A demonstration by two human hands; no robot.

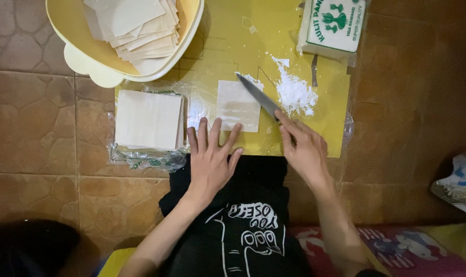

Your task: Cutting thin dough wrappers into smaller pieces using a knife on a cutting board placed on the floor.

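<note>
Wrapper stack [237, 105] between left hand [211, 156], knife [258, 96]

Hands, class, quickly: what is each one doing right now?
Left hand: open, fingers spread flat, holding down the square wrapper stack on the yellow mat.
Right hand: closed on the knife, blade angled over the stack.

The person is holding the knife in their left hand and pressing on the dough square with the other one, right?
Not quite. In the head view the knife is in the right hand; the left hand rests its fingertips at the dough square.
</note>
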